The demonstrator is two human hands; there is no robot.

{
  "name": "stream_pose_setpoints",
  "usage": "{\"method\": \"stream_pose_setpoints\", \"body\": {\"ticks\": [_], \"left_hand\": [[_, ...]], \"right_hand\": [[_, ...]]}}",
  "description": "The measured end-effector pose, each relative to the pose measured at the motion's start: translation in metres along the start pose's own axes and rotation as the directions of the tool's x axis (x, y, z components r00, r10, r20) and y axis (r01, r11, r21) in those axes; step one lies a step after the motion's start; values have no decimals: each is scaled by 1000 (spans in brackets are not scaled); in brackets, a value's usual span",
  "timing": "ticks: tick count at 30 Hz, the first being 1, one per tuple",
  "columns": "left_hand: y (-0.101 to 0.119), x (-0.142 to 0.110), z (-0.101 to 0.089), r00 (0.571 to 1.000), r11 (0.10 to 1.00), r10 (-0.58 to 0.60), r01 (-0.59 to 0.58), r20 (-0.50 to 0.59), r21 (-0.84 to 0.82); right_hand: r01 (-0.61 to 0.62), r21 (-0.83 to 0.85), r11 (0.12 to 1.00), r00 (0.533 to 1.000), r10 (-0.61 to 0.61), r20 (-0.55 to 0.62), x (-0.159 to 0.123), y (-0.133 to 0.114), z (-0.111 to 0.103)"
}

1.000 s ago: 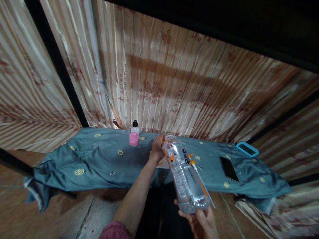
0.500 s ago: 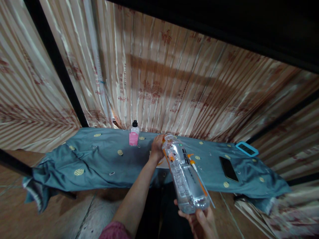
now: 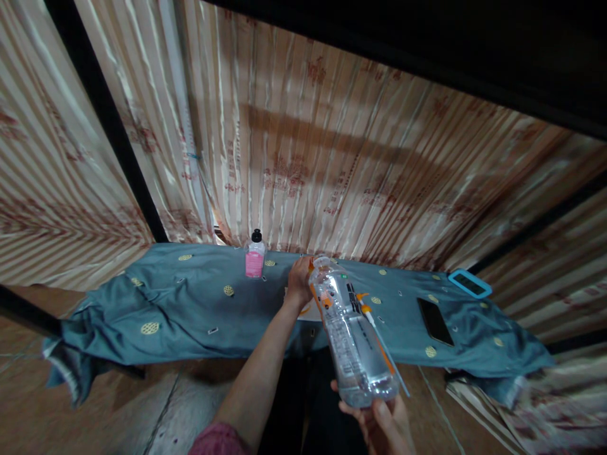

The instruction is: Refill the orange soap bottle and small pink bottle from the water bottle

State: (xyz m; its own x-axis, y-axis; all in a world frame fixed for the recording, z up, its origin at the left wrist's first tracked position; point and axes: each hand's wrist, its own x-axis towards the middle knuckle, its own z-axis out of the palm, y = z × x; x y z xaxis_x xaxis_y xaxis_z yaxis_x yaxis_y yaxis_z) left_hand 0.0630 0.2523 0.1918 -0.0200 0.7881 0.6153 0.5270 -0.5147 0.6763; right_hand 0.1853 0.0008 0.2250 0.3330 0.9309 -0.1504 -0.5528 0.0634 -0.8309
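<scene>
A large clear plastic bottle (image 3: 351, 341) with an orange and black label is tilted over the near edge of the covered table, its neck pointing away. My right hand (image 3: 379, 420) is closed around its base. Up by the neck, my left hand (image 3: 298, 284) is closed, with a bit of orange at its fingertips; how it grips the bottle is partly hidden. Along the bottle's right side lies an orange-and-white pump top (image 3: 366, 308) with a long thin tube. Under my left hand is a pale flat item (image 3: 310, 311), mostly covered.
A small bottle with a pink label and black cap (image 3: 255, 259) stands on the blue-green cloth (image 3: 190, 316), left of my hands. To the right lie a black phone (image 3: 435, 322) and a blue-framed device (image 3: 469, 284). Behind hangs a striped curtain (image 3: 294, 139) between dark posts.
</scene>
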Motion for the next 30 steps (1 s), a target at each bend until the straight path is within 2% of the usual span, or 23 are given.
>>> {"method": "stream_pose_setpoints", "body": {"ticks": [11,20,25,30], "left_hand": [[1,1,0,1000,1000,-11,11,11,-5],[-3,0,1,999,999,-33,33,18,7],[-6,2,-2,998,1000,9,-9,60,3],[-8,1,-1,998,1000,7,-9,55,25]], "right_hand": [[7,15,1000,1000,-7,-7,0,1,1],[-6,25,1000,1000,6,-10,4,9,-11],[-2,27,1000,1000,2,-6,6,11,-15],[-8,42,999,1000,8,11,7,16,-19]]}}
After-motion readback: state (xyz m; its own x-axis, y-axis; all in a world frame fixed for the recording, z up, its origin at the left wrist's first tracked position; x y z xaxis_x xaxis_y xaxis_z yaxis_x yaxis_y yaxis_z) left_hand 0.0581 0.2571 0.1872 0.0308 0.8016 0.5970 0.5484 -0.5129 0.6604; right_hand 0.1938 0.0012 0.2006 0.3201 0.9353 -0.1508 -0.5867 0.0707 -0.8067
